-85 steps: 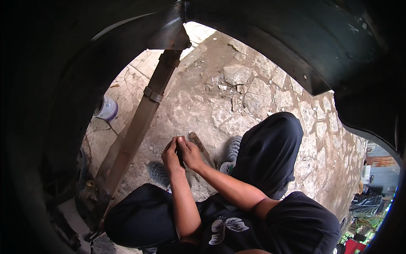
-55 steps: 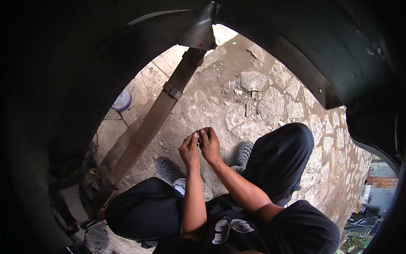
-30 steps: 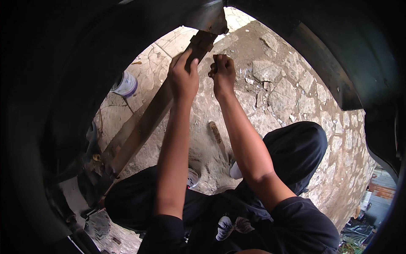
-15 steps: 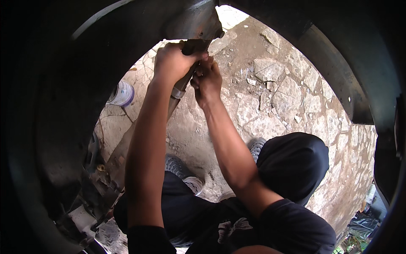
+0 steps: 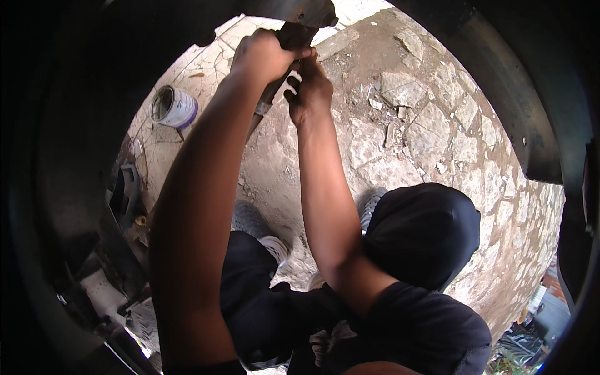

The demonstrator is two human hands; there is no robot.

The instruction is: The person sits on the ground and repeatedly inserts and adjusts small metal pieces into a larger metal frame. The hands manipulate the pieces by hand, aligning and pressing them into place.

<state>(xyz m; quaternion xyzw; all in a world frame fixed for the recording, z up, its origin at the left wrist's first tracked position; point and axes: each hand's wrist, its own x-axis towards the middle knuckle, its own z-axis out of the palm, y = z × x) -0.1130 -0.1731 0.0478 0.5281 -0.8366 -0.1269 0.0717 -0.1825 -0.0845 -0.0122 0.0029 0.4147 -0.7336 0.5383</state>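
Note:
A dark metal tube (image 5: 273, 87) with a lighter metal band slants down from under a dark metal bracket (image 5: 306, 14). My left hand (image 5: 259, 57) is wrapped round the tube's upper end, its thumb reaching across to the right. Close against that thumb, my right hand (image 5: 312, 92) has its upper fingertips pressed together at the tube's right side. Its lower fingers are curled and stand apart from one another. Whatever small thing may lie between the right fingertips is hidden.
Dark curved metal panels (image 5: 519, 112) surround the view. A white and purple bucket (image 5: 175, 107) stands on the cracked paving at left. Uneven stone paving (image 5: 431, 134) with loose rubble lies to the right. Dark metal parts (image 5: 103, 294) crowd the lower left.
Both hands and the bracket now sit higher in the picture, and more of the bucket shows. The lower fingers of my right hand have spread apart a little. My left hand stays on the tube.

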